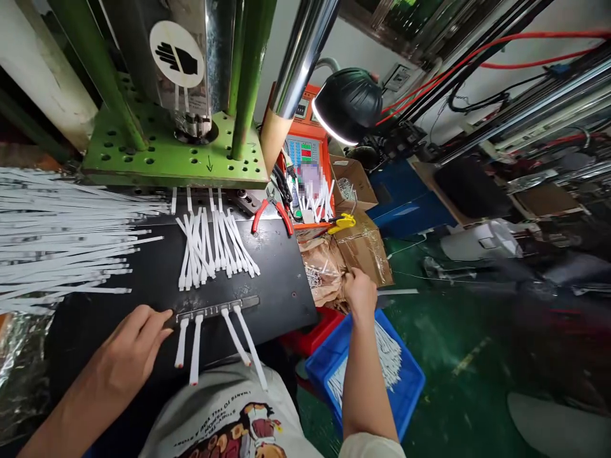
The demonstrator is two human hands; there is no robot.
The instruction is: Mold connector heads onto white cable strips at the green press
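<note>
My left hand (126,350) pinches the left end of a slotted metal bar (217,310) at the front edge of the black work table. Several white strips (195,350) hang from the bar's slots towards my lap. My right hand (361,292) is closed above the blue bin, beside a cardboard box. A white strip (398,292) sticks out past its far side and seems held; the fingers hide its other end. Behind the bar lies a fanned group of white strips (214,245).
A green press (176,159) with a hand-warning sticker stands behind the table. A large pile of strips (62,229) lies left. Red-handled pliers (272,213), an orange control box (319,137) and a lamp (351,105) are farther back. The blue bin (414,381) contains strips.
</note>
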